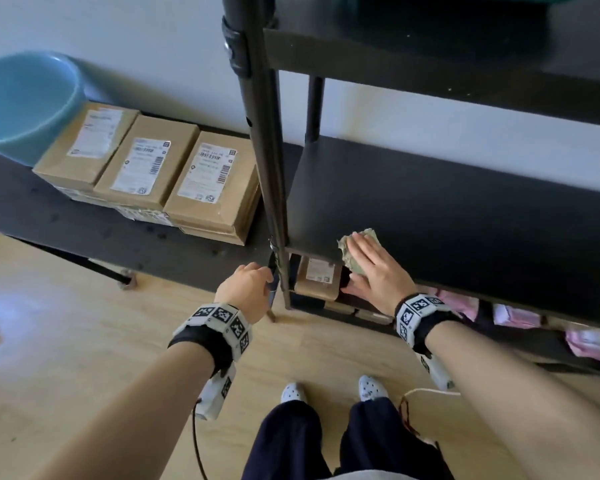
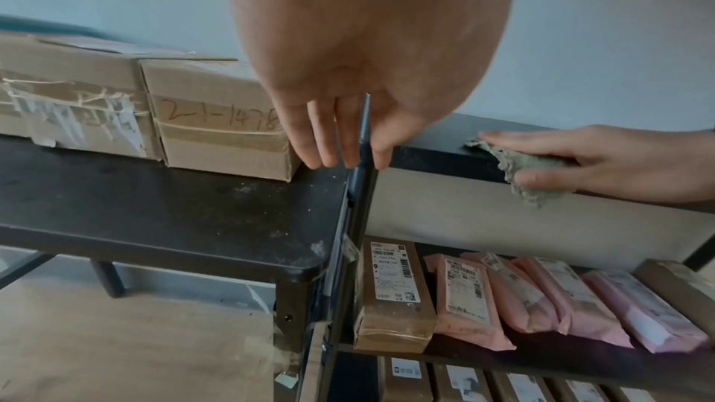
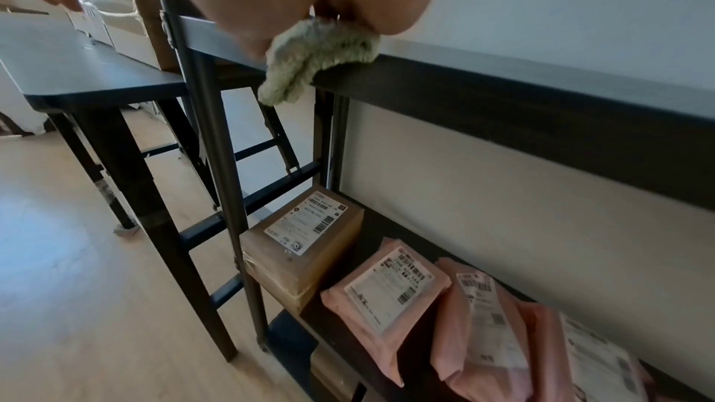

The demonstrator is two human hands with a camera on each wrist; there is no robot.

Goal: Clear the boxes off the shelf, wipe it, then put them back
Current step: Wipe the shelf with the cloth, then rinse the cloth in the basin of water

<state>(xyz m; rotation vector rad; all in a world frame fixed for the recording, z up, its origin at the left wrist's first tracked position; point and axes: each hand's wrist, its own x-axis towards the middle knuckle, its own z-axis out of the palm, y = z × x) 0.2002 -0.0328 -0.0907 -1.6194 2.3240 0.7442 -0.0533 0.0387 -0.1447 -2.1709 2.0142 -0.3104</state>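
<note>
Three brown cardboard boxes (image 1: 146, 168) (image 2: 216, 133) sit stacked on others on a low black table (image 1: 84, 223) left of the shelf unit. The black middle shelf (image 1: 430, 220) (image 3: 503, 97) carries no boxes. My right hand (image 1: 371, 268) (image 2: 603, 158) lies flat on a green cloth (image 1: 369, 233) (image 2: 514, 161) (image 3: 317, 54) at the shelf's front left corner. The cloth hangs over the front edge, with my thumb against it. My left hand (image 1: 246, 289) (image 2: 340, 145) grips the unit's thin front left post (image 1: 267, 150) (image 2: 357, 194) beside that corner.
A blue basin (image 1: 21, 102) stands behind the stacked boxes. The shelf below holds a brown box (image 2: 390, 295) (image 3: 305, 243) and several pink parcels (image 2: 468, 301) (image 3: 387, 295). Another black shelf (image 1: 430, 64) hangs close overhead. Wooden floor lies in front.
</note>
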